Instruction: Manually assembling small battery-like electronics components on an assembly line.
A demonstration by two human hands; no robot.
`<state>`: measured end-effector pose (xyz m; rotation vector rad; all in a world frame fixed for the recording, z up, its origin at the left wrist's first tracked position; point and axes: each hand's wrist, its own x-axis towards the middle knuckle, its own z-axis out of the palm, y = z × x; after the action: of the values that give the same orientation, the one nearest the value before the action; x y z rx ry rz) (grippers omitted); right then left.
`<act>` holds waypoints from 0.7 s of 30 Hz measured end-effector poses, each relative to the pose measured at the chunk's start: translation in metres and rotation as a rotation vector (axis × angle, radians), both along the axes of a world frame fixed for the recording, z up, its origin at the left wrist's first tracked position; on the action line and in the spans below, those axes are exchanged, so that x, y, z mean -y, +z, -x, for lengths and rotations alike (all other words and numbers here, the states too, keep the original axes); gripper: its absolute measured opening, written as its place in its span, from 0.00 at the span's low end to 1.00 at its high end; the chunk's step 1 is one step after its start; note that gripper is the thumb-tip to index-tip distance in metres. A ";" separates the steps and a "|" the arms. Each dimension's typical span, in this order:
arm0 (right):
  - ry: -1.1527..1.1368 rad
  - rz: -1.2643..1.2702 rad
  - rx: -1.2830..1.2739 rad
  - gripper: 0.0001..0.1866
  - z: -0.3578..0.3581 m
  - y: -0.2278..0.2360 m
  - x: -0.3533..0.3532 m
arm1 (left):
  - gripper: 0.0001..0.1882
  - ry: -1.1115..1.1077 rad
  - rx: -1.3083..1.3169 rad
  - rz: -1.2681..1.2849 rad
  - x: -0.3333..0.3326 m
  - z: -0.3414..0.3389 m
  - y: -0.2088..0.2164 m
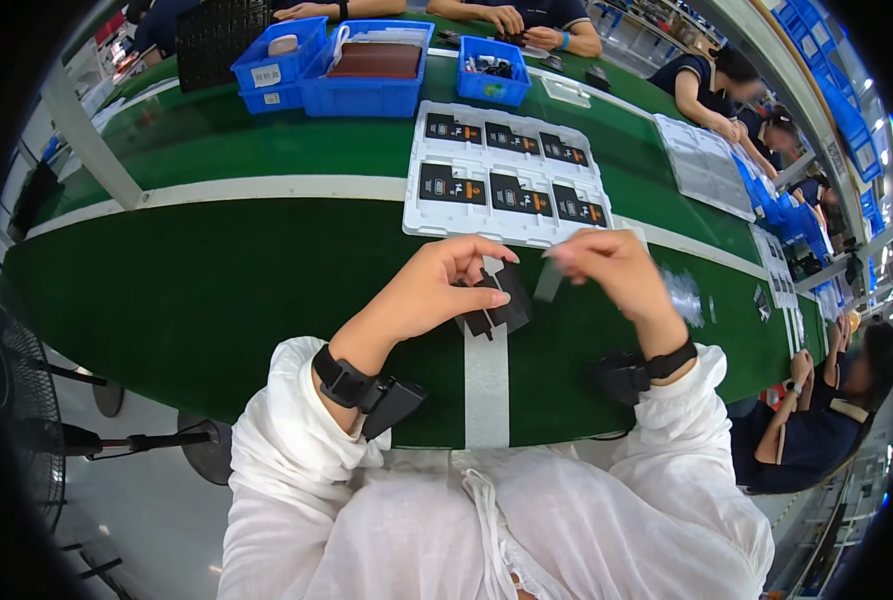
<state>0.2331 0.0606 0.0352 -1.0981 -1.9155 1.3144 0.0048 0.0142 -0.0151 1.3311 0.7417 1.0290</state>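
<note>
My left hand (437, 287) is closed on a small black rectangular part (508, 300), thumb in front and fingers curled behind its top. A pale slot or strip shows down the part's face; its exact kind I cannot make out. To the right, my right hand (617, 265) pinches a small translucent strip of film (549, 281), slightly blurred and apart from the black part. Beneath the left hand a pale grey band (487, 400) runs over the green table. Just beyond both hands lies a white plastic tray (507, 226) whose pockets hold several flat black battery-like pieces (453, 186) with orange marks.
Blue bins (367, 95) stand at the back left, and a smaller blue bin (492, 90) holds small parts. Crumpled clear plastic (682, 297) lies right of my right hand. White rails (297, 188) cross the green table. Co-workers sit opposite and along the right; a fan (27, 420) stands left.
</note>
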 end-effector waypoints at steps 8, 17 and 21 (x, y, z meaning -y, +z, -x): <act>-0.513 0.249 0.602 0.09 -0.184 0.004 -0.057 | 0.22 -0.038 -0.665 -0.220 -0.001 0.001 -0.009; -0.426 0.086 1.289 0.14 -0.166 0.000 -0.086 | 0.30 0.272 -0.979 -0.457 -0.009 0.009 -0.022; -0.176 -0.087 1.064 0.12 -0.099 0.003 -0.148 | 0.31 0.210 -1.020 -0.438 -0.008 0.010 -0.018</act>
<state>0.3320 0.2085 0.0384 -2.1207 -2.4285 0.5229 -0.0056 0.0223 -0.0328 2.2308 1.4844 0.6295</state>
